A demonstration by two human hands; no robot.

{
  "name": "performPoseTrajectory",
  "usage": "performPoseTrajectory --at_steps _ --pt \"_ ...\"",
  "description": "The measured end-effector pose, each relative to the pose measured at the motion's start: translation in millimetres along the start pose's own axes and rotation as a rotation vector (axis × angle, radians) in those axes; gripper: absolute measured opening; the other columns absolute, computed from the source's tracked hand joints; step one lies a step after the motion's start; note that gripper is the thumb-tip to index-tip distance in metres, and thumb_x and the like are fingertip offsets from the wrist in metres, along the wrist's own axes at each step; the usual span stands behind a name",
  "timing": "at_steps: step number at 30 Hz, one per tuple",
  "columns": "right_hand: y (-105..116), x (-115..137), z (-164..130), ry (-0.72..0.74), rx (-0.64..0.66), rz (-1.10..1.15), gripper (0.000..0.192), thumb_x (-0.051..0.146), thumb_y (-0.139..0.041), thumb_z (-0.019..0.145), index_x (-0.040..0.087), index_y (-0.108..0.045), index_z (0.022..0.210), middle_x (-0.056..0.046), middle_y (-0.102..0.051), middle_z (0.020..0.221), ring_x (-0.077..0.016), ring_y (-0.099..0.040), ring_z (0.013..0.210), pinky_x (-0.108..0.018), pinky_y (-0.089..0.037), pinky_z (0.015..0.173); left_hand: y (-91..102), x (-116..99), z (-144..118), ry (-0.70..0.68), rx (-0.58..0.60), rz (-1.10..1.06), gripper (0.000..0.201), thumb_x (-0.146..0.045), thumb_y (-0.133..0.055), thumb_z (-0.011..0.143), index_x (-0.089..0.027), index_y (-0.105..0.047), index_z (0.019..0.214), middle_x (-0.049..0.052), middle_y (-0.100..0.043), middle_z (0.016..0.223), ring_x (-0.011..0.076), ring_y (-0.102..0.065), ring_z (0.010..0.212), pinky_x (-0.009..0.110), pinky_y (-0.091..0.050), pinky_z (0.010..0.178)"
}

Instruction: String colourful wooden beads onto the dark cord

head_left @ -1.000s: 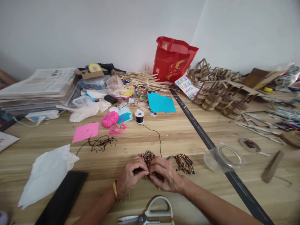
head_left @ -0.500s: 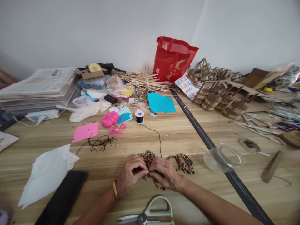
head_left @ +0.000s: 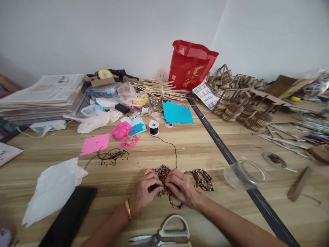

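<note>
Low on the cluttered wooden table (head_left: 195, 151), both hands meet. The left hand (head_left: 143, 196) and right hand (head_left: 183, 191) pinch a string of coloured beads (head_left: 171, 201), fingers curled tight.

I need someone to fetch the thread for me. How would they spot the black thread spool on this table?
Start at the red bag against the back wall, then come forward past the blue paper. The black thread spool stands just left of that paper and right of the pink yarn ball. It alone is small with white rims, trailing a black thread toward the hands.
</note>
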State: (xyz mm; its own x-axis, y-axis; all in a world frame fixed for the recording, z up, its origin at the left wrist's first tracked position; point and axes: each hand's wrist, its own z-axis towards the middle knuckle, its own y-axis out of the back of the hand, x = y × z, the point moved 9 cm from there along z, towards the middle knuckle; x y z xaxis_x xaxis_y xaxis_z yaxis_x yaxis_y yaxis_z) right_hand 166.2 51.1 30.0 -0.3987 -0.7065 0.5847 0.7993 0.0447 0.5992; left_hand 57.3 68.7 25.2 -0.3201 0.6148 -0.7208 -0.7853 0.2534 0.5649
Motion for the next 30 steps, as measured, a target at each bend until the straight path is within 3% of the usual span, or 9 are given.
performPoseTrajectory --at_steps 10,18,30 --pt "1.5 1.7 1.2 -0.011 0.007 0.013 0.014 0.019 -0.045 0.096 0.018 -0.057 0.091 -0.007 -0.06 0.081 -0.0179 -0.055 0.076 -0.029 -0.047 0.067 -14.4 -19.6 -5.2 -0.113 0.141 0.2 0.011 -0.008 -0.068 0.077 -0.018 -0.069 0.076 0.005 -0.061 0.08 0.0229 -0.052 0.096 0.036 -0.048 0.085" --pt "1.0 1.9 1.4 -0.009 0.006 0.025 0.012 0.016 -0.046 0.095 0.018 -0.057 0.091 -0.006 -0.06 0.082 -0.0178 -0.055 0.077 -0.028 -0.046 0.068 -23.0 -17.5 -10.7 -0.133 0.189 0.322 0.009 -0.01 -0.067 0.078 -0.019 -0.067 0.078 0.005 -0.061 0.084 0.0246 -0.052 0.1 0.041 -0.048 0.088" --pt "0.8 2.0 1.2 -0.008 0.004 0.019 0.012 0.015 -0.048 0.094 0.018 -0.058 0.09 -0.006 -0.061 0.082 -0.0175 -0.056 0.078 -0.028 -0.047 0.068 -15.0 -21.2 -7.6 -0.138 0.106 0.304 0.012 -0.008 -0.063 0.078 -0.019 -0.067 0.077 0.005 -0.063 0.08 0.0231 -0.054 0.092 0.039 -0.049 0.084"
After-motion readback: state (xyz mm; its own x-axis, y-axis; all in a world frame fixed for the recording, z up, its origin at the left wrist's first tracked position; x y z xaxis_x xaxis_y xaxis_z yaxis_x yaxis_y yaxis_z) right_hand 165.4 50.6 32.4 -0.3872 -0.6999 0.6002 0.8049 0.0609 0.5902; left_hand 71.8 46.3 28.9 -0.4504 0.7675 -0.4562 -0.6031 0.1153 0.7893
